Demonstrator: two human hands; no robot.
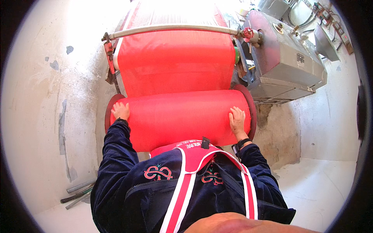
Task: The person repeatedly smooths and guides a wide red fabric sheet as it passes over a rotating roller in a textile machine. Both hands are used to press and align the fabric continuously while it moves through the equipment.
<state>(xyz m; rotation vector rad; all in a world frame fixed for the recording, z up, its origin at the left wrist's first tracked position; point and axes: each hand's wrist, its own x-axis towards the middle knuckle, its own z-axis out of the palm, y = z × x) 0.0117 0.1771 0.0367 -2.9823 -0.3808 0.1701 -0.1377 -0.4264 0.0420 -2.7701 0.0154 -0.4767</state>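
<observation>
A large flanged beam [177, 116], wound full with bright red cloth or closely laid yarn, lies across in front of my body. My left hand [120, 110] rests on its left end, just inside the dark red left flange [108, 109]. Near the right end, my right hand [237, 119] lies on the roll, fingers slightly bent, a little inside the right flange [253, 116]. Neither hand grips anything. A red sheet [177, 70] runs from the roll up to the far side, where separate pale threads [183, 19] show in the glare.
A metal pipe [174, 27] crosses above the sheet, with a red valve handwheel [248, 33] at its right end. Right of the sheet stands a grey metal machine housing [291, 58]. Several bars [80, 186] lie on the floor by the left wall [43, 116].
</observation>
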